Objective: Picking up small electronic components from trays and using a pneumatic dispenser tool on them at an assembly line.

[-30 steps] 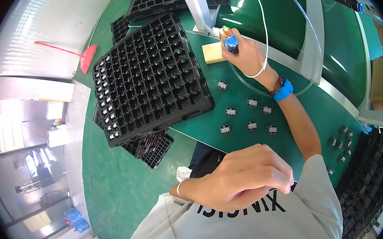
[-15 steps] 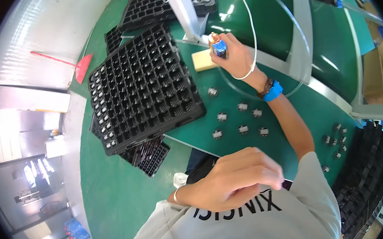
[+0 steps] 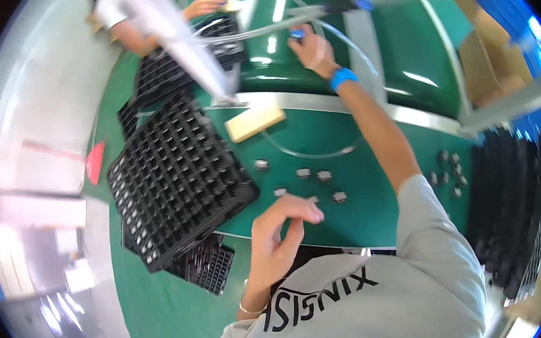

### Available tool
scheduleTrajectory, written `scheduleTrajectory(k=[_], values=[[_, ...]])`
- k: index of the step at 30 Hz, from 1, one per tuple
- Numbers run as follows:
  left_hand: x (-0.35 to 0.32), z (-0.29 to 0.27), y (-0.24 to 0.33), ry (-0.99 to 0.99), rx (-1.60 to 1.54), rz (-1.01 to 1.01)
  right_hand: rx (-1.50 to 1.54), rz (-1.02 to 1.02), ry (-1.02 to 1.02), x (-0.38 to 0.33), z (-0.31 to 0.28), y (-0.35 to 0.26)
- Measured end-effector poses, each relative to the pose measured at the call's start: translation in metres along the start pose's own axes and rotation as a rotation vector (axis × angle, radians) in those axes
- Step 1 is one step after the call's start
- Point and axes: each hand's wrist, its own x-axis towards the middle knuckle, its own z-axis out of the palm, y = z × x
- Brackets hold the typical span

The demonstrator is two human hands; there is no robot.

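My right hand (image 3: 313, 52), arm stretched far forward, is closed round a small blue-topped hand tool (image 3: 297, 34). It is over the glossy green surface beyond the metal rail (image 3: 316, 100). My left hand (image 3: 273, 236) is raised near the table's front edge, fingers bent, thumb apart, nothing visible between them. Several small silver-and-black parts (image 3: 304, 173) lie on the green table (image 3: 364, 206) just past my left fingertips, some partly hidden by that hand. Left of them rests a black compartment tray (image 3: 178, 177), a row of light parts along its left side. A pale yellow block (image 3: 254, 120) lies by the rail.
A slanting white post (image 3: 183, 48) and clear tubing (image 3: 321, 154) cross the work area. Another person's hand (image 3: 205, 6) is at the far left, beside more black trays (image 3: 163, 78). Stacked black trays (image 3: 504, 193) and more small parts (image 3: 454, 172) lie right.
My right hand has moved forward over the rail with the blue-topped tool. My left hand has moved from before my chest toward the small parts. The view has shifted; another person's arms now show.
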Motion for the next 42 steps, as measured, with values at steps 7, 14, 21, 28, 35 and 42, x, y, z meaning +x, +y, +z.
scheduleTrajectory(k=[7, 14, 21, 28, 35, 42], values=[[0.062, 0.113, -0.084, -0.508, 0.535, 0.081, 0.113, -0.278, 0.194, 0.006, -0.012, -0.017], [0.068, 0.204, -0.259, -0.804, 0.126, 0.066, 0.015, -0.294, -0.038, -0.021, -0.032, -0.072], [0.056, 0.170, -0.133, -0.536, 0.410, 0.242, 0.553, -0.184, -0.392, -0.036, -0.039, -0.029], [0.026, 0.019, -0.027, -0.012, 0.109, -0.130, 1.476, 0.528, -0.781, -0.103, -0.124, -0.089], [0.011, -0.036, -0.008, 0.222, 0.099, 0.309, 1.566, 0.546, -0.918, -0.152, -0.138, -0.170], [0.003, -0.049, -0.013, 0.156, 0.326, 0.415, 1.413, 0.443, -1.025, -0.167, -0.131, -0.180]])
